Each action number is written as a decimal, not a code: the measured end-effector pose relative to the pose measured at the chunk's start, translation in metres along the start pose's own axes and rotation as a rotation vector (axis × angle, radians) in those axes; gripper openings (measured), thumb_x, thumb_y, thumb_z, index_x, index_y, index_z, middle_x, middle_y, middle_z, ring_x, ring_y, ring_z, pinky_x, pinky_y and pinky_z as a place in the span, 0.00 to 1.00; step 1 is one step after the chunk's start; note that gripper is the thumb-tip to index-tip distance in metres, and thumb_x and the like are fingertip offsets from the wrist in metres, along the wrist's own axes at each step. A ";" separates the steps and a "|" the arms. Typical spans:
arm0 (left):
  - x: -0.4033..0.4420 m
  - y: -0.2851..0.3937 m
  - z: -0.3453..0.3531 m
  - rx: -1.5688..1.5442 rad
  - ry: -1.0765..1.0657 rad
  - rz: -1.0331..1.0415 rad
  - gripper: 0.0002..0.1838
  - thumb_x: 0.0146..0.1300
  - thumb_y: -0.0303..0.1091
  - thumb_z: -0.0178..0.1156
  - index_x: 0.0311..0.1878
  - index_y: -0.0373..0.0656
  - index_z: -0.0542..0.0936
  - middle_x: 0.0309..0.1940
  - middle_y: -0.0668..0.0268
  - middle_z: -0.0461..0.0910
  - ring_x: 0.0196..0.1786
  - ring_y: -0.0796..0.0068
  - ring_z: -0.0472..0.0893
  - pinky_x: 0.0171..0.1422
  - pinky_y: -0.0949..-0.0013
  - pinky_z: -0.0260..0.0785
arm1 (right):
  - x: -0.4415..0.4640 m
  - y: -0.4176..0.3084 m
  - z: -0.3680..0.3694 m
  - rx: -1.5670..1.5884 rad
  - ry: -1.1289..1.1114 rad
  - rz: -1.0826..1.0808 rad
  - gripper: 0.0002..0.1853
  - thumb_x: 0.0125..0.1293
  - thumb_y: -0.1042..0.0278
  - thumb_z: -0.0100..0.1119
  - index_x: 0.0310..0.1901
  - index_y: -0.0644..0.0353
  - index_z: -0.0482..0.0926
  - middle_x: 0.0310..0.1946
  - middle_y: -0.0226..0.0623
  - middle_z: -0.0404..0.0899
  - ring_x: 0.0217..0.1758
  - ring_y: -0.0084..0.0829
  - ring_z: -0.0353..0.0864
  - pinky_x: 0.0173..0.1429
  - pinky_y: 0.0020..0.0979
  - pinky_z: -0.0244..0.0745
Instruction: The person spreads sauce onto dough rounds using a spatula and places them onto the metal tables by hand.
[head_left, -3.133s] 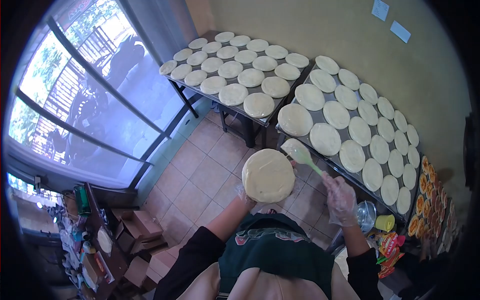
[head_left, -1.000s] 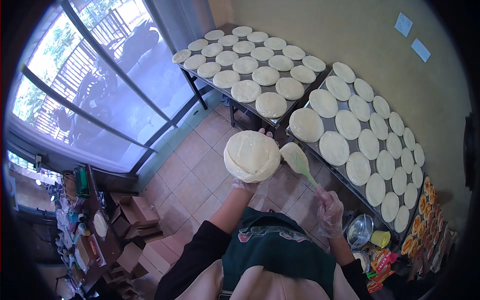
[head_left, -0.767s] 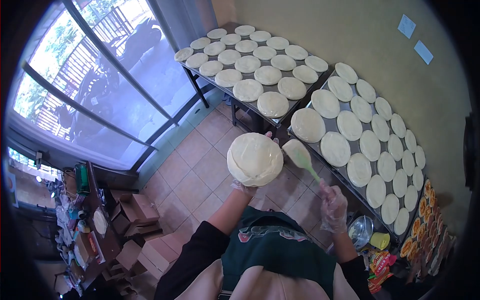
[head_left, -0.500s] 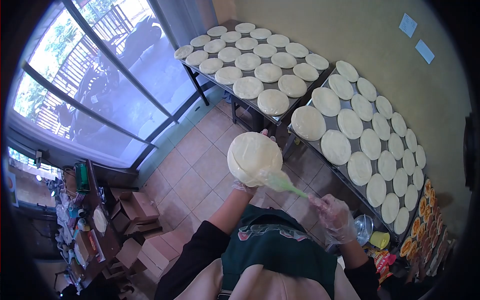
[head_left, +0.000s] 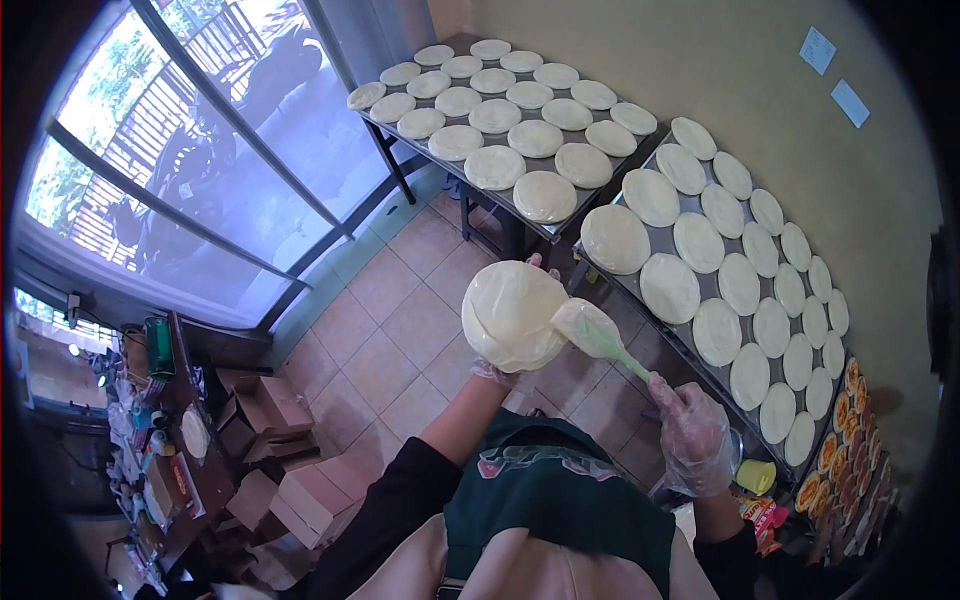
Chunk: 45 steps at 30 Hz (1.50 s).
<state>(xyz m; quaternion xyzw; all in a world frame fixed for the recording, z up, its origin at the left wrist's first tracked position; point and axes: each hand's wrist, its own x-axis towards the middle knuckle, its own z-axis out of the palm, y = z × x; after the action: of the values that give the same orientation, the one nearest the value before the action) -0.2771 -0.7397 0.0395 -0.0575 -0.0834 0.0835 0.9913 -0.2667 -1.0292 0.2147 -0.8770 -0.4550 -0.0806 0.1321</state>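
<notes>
My left hand (head_left: pixel 493 371), in a clear plastic glove, supports a round, pale disc (head_left: pixel 512 315) from below. The disc looks like a flat dough base coated with a glossy white spread; most of the hand is hidden under it, with fingertips showing past the far edge. Gloved as well, my right hand (head_left: pixel 695 440) is closed round the handle of a light green spatula (head_left: pixel 600 338). White spread covers much of its blade, whose tip is at the disc's right edge.
Two tables bear rows of similar coated discs, one at the back (head_left: pixel 560 165) and one along the right wall (head_left: pixel 655 235). A yellow cup (head_left: pixel 755 477) stands at lower right, near several orange-topped discs (head_left: pixel 845 430). Open cardboard boxes (head_left: pixel 270 410) and a cluttered table (head_left: pixel 195 380) are at left.
The spatula has moved from over the disc's lower right part out to its right edge, and my right hand has shifted right with it. The disc stays nearly in place.
</notes>
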 end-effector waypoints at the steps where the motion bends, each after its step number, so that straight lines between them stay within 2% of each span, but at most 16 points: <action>1: 0.000 0.000 0.000 0.017 0.060 0.032 0.36 0.76 0.55 0.48 0.80 0.51 0.55 0.68 0.54 0.69 0.70 0.56 0.70 0.75 0.47 0.64 | 0.000 -0.003 -0.004 0.033 -0.006 -0.024 0.31 0.57 0.82 0.63 0.63 0.44 0.79 0.28 0.36 0.74 0.30 0.38 0.80 0.30 0.39 0.75; 4: 0.001 -0.001 0.004 -0.013 -0.084 -0.058 0.36 0.76 0.55 0.48 0.80 0.50 0.55 0.68 0.54 0.69 0.71 0.57 0.68 0.76 0.47 0.63 | 0.003 -0.006 -0.008 0.062 -0.036 -0.083 0.31 0.57 0.83 0.63 0.63 0.46 0.79 0.29 0.36 0.74 0.29 0.38 0.79 0.29 0.39 0.75; 6: 0.000 -0.002 0.001 0.010 -0.044 -0.035 0.36 0.76 0.56 0.48 0.80 0.50 0.55 0.68 0.54 0.69 0.72 0.57 0.68 0.76 0.47 0.62 | 0.003 0.000 -0.007 0.056 -0.062 -0.114 0.31 0.57 0.83 0.63 0.63 0.47 0.79 0.29 0.36 0.74 0.27 0.38 0.78 0.29 0.39 0.75; 9: -0.002 0.001 0.003 -0.016 0.028 -0.024 0.35 0.76 0.54 0.49 0.80 0.50 0.56 0.70 0.53 0.68 0.72 0.55 0.67 0.76 0.47 0.62 | -0.002 0.022 0.010 0.046 0.113 -0.009 0.28 0.59 0.81 0.62 0.62 0.48 0.79 0.29 0.36 0.75 0.26 0.38 0.78 0.28 0.39 0.75; 17: -0.006 -0.010 0.022 -0.123 -0.019 0.071 0.35 0.76 0.57 0.45 0.79 0.47 0.58 0.72 0.55 0.66 0.74 0.53 0.65 0.76 0.45 0.62 | -0.030 0.021 0.128 0.282 0.244 0.006 0.29 0.59 0.80 0.64 0.63 0.46 0.78 0.28 0.38 0.73 0.26 0.41 0.77 0.29 0.43 0.73; 22: -0.008 0.021 0.027 0.082 0.028 0.046 0.31 0.79 0.49 0.43 0.78 0.43 0.58 0.75 0.57 0.63 0.75 0.56 0.65 0.79 0.48 0.60 | 0.005 0.023 0.134 0.280 0.281 0.128 0.23 0.62 0.82 0.64 0.58 0.51 0.79 0.28 0.39 0.73 0.25 0.41 0.76 0.28 0.40 0.70; 26: -0.010 0.045 0.024 0.238 0.126 0.092 0.33 0.78 0.54 0.43 0.77 0.43 0.59 0.77 0.57 0.61 0.76 0.54 0.64 0.78 0.44 0.61 | 0.032 0.015 0.124 0.326 0.318 0.041 0.23 0.62 0.83 0.65 0.58 0.51 0.80 0.28 0.40 0.73 0.25 0.40 0.76 0.28 0.38 0.71; 28: -0.011 0.051 0.032 0.622 0.197 0.144 0.32 0.77 0.53 0.44 0.76 0.43 0.62 0.76 0.56 0.63 0.75 0.54 0.66 0.78 0.42 0.60 | 0.047 0.013 0.126 0.313 0.297 -0.021 0.23 0.62 0.83 0.65 0.58 0.51 0.80 0.28 0.41 0.73 0.25 0.40 0.76 0.28 0.38 0.71; 29: -0.008 0.059 0.029 0.621 0.198 0.153 0.32 0.77 0.53 0.44 0.76 0.43 0.62 0.76 0.56 0.63 0.75 0.54 0.66 0.78 0.42 0.60 | 0.055 0.014 0.129 0.388 0.312 0.020 0.21 0.65 0.82 0.63 0.58 0.52 0.80 0.28 0.37 0.73 0.24 0.35 0.75 0.27 0.36 0.70; 31: 0.005 0.078 0.029 0.158 0.145 0.091 0.30 0.77 0.53 0.44 0.75 0.45 0.64 0.72 0.56 0.68 0.72 0.53 0.69 0.79 0.41 0.58 | 0.071 0.012 0.140 0.463 0.330 0.050 0.19 0.67 0.80 0.61 0.58 0.52 0.80 0.28 0.34 0.74 0.24 0.31 0.75 0.27 0.34 0.70; 33: 0.018 0.091 0.043 0.174 0.108 0.143 0.30 0.77 0.53 0.44 0.74 0.46 0.65 0.69 0.56 0.71 0.71 0.53 0.71 0.79 0.41 0.59 | 0.078 0.003 0.156 1.009 0.218 0.425 0.15 0.73 0.76 0.57 0.58 0.53 0.79 0.27 0.26 0.72 0.26 0.20 0.73 0.29 0.27 0.70; 34: 0.027 0.099 0.051 0.188 0.075 0.188 0.30 0.76 0.53 0.45 0.74 0.46 0.66 0.66 0.56 0.73 0.69 0.53 0.73 0.78 0.41 0.60 | 0.083 -0.004 0.156 1.006 0.224 0.415 0.15 0.73 0.76 0.57 0.58 0.53 0.79 0.27 0.26 0.72 0.26 0.20 0.73 0.29 0.27 0.70; 36: 0.048 0.128 0.038 0.184 -0.012 0.248 0.30 0.76 0.53 0.46 0.74 0.46 0.64 0.66 0.57 0.73 0.68 0.54 0.74 0.78 0.43 0.61 | 0.097 -0.021 0.148 1.273 -0.119 0.768 0.14 0.77 0.72 0.50 0.61 0.55 0.76 0.27 0.21 0.69 0.29 0.13 0.69 0.31 0.21 0.67; 38: 0.066 0.155 0.034 0.172 -0.103 0.308 0.30 0.76 0.52 0.47 0.75 0.47 0.63 0.65 0.59 0.73 0.66 0.55 0.74 0.77 0.44 0.62 | 0.120 -0.037 0.140 1.229 -0.170 0.696 0.15 0.77 0.71 0.49 0.62 0.55 0.76 0.26 0.21 0.69 0.28 0.14 0.68 0.31 0.21 0.67; 40: 0.080 0.181 0.036 0.215 -0.036 0.437 0.26 0.76 0.51 0.48 0.70 0.49 0.69 0.63 0.59 0.74 0.64 0.53 0.76 0.75 0.43 0.65 | 0.147 -0.056 0.131 1.166 -0.241 0.599 0.15 0.77 0.71 0.49 0.62 0.55 0.75 0.26 0.22 0.69 0.27 0.15 0.67 0.31 0.21 0.67; 45: 0.112 0.235 0.024 0.421 0.001 0.621 0.26 0.76 0.47 0.50 0.74 0.53 0.65 0.62 0.63 0.75 0.63 0.59 0.77 0.69 0.47 0.72 | 0.207 -0.098 0.112 0.963 -0.277 0.392 0.16 0.77 0.71 0.49 0.62 0.56 0.75 0.25 0.27 0.70 0.28 0.19 0.70 0.33 0.25 0.69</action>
<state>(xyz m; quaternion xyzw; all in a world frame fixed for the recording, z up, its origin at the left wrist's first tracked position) -0.2090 -0.4875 0.0502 0.1252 -0.0425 0.3955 0.9089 -0.2264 -0.7807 0.1778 -0.7880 -0.2813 0.2800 0.4706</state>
